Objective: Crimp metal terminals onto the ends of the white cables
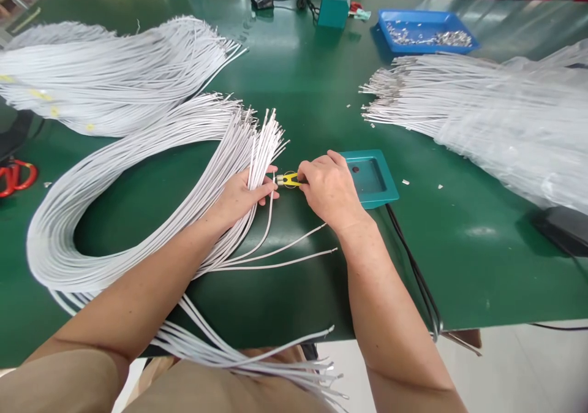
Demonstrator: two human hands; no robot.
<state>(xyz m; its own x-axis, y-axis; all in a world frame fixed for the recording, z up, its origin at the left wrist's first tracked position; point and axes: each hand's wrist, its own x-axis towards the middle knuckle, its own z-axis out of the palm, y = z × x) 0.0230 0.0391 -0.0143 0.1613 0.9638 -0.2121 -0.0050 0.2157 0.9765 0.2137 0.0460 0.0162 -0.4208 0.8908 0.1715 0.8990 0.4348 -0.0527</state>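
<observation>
My left hand (245, 195) is closed around the cut ends of a thick bundle of white wires (151, 241). The bundle loops back across the left of the table, and its tips fan out above my fingers. Between my left thumb and fingers one wire stands apart, its end at the jaws of a small yellow-handled hand tool (289, 180). My right hand (328, 186) is shut on that tool, whose far end is hidden in my palm. Several loose wires with metal tips (331, 252) stick out below my hands and over the front edge.
Behind my right hand sits a teal device with a recessed top (372, 177) and black cables. More wire bundles lie at back left (138, 64) and right (413, 94). A blue tray (427, 30) holds small metal parts. Red-handled scissors (21, 176) lie far left.
</observation>
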